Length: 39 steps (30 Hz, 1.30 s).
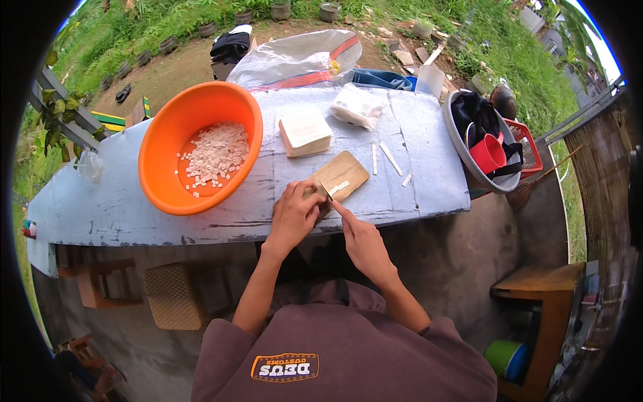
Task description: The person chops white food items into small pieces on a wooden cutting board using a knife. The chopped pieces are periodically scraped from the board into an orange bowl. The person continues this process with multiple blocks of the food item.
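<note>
On a small wooden cutting board (353, 170), my right hand (365, 241) grips a knife (326, 191) with the index finger stretched along it. The blade's edge is down on the board. My left hand (296, 211) rests on the board's near left part, fingers curled close beside the blade; whatever lies under them is hidden. Just right of the blade is a short row of small white cut pieces (340, 188). A large orange basin (201, 145) at the left holds a heap of similar small white squares (216, 153).
Behind the board stand a stack of pale square sheets (306, 131) and a white plastic packet (356, 106). Loose white strips (391, 159) lie to its right. A grey tub (507, 182) with a red mug (488, 154) sits at the right edge of the table (437, 186).
</note>
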Tool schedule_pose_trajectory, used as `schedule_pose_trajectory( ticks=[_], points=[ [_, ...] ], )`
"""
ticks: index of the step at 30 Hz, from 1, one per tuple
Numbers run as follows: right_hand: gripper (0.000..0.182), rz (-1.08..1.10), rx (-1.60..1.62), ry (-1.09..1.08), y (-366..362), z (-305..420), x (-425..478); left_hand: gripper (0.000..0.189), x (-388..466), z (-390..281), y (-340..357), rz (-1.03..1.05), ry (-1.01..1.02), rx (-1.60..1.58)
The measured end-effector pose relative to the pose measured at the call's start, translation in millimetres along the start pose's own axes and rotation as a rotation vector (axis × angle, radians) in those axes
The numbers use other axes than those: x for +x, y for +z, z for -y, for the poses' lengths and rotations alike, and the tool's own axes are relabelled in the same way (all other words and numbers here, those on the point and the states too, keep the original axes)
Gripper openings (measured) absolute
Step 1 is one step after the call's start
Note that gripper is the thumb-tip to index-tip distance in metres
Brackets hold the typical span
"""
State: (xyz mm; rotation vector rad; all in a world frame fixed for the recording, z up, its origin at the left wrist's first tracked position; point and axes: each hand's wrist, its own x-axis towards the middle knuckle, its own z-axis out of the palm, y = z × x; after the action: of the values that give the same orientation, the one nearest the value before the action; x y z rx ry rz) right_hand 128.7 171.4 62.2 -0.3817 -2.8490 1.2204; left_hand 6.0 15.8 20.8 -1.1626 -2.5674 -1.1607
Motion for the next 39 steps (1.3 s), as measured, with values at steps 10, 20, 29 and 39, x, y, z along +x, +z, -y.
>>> schedule_pose_trajectory(
  ticks=[10,20,29,39],
  points=[
    [0.048,-0.073,0.022,-0.09,21,-8,29,0.021,-1,-1,-5,0.009,0.024,0.037],
    [0.047,0.013,0.03,0.0,4,1,-9,0.018,-7,2,-2,-0.005,0.009,0.025],
    [0.048,-0.067,-0.017,-0.059,28,-7,11,0.017,-7,2,-5,0.018,0.008,0.026],
    [0.046,-0.063,0.181,0.02,-1,18,0,0.02,-11,3,-1,-0.025,-0.042,0.001]
  ],
)
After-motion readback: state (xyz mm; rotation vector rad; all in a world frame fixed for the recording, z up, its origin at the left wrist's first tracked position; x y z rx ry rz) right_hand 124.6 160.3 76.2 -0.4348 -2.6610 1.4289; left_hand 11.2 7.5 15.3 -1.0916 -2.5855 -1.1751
